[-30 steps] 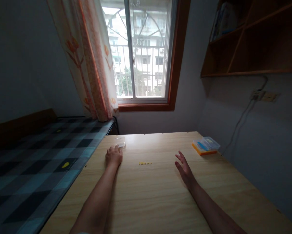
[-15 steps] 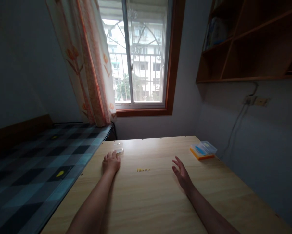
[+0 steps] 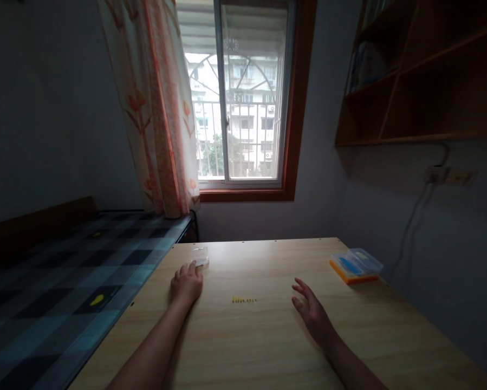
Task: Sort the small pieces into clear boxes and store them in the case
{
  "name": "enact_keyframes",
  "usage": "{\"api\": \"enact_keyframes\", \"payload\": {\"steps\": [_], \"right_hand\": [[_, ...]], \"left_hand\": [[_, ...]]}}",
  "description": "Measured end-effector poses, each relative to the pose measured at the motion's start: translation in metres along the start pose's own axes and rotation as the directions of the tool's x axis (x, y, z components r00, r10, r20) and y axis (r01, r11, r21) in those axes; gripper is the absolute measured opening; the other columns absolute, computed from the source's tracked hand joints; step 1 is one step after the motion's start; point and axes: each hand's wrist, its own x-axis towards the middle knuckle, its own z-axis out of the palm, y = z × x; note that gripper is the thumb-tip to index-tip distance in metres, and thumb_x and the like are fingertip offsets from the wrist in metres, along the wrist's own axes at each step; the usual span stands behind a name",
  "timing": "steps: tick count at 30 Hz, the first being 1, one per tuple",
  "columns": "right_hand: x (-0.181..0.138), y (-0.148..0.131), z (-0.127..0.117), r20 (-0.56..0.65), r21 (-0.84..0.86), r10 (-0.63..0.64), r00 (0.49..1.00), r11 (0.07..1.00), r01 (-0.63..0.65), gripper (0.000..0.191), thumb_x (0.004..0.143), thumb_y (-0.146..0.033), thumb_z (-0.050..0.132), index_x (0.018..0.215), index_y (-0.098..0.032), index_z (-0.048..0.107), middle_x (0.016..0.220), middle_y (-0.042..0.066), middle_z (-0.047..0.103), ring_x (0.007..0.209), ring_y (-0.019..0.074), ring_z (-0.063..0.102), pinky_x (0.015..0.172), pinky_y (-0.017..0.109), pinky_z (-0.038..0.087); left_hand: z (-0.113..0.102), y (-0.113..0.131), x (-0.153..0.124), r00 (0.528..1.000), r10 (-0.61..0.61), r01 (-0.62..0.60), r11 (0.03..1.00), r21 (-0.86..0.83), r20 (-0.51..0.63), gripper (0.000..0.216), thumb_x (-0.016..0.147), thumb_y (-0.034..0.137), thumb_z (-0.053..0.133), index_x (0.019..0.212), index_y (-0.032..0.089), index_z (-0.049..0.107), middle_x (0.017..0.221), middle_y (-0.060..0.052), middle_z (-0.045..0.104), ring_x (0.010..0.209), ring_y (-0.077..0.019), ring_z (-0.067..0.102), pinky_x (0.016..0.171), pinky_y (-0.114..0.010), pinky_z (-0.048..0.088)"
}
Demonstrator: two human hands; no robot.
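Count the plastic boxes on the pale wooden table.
2: a small clear plastic box by the fingertips of the left hand, and an orange-based clear-lidded box far right.

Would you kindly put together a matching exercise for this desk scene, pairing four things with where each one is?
Things:
1. left hand
2. right hand
3. row of yellow pieces
4. orange-bottomed box

Places:
A. far right of the table, near the wall
B. between the two hands
C. palm down, fingertips by the small clear case
D. fingers spread, to the right of the yellow pieces

Pairs: 1-C, 2-D, 3-B, 4-A.
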Motion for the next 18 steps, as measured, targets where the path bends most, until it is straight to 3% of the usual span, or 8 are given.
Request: {"api": "enact_keyframes", "payload": {"steps": [18], "right_hand": [[0.0058,0.0039,0.0021,0.032,-0.023,0.015,0.999,1.0,-0.014,0.058,0.091,-0.055,0.052,0.141,-0.025,0.053,0.134,0.012,0.062,0.126,0.0287,0.058,0.109,0.049,0.045]], "left_hand": [[0.0042,0.001,0.0051,1.0,-0.004,0.005,1.0,-0.01,0.024,0.04,0.098,0.039,0.061,0.132,0.018,0.056,0.133,-0.011,0.057,0.118,-0.0287,0.058,0.099,-0.051,0.049]]}}
